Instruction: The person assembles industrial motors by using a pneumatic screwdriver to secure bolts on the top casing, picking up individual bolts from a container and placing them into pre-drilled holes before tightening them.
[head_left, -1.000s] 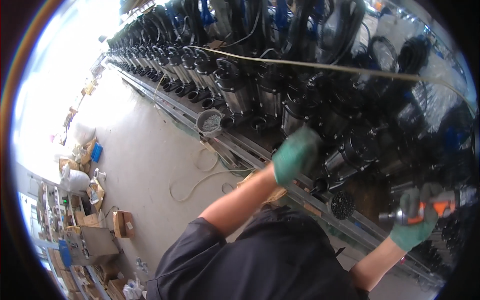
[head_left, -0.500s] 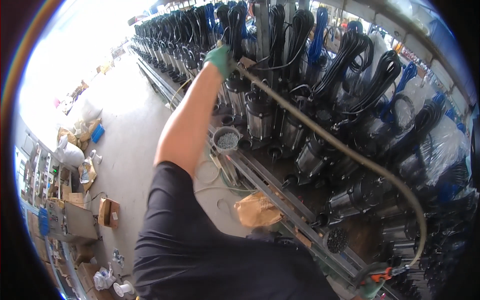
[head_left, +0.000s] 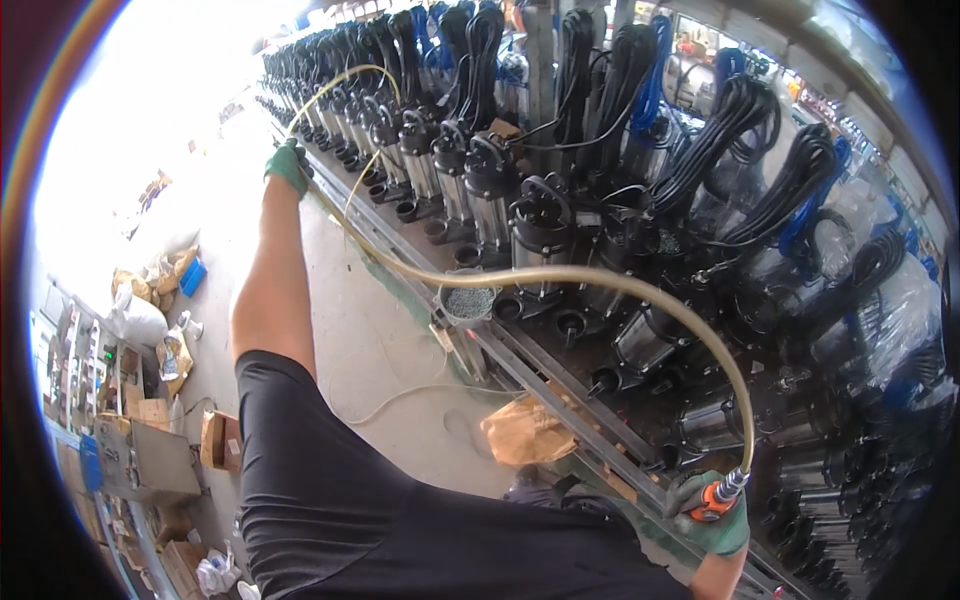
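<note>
Left hand (head_left: 287,168), ten o'clock, closed round one hose (head_left: 562,274); right hand (head_left: 725,530), four-thirty, wrapped round one orange tool (head_left: 712,503). One bowl (head_left: 470,321), centre.

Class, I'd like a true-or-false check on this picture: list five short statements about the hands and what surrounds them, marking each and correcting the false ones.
1. The right hand holds an orange tool. True.
2. The left hand is empty. False: it holds the hose.
3. The hose joins the orange tool. True.
4. Every coiled cable is black. False: some are blue.
5. A cardboard box is at the picture's left. True.
</note>
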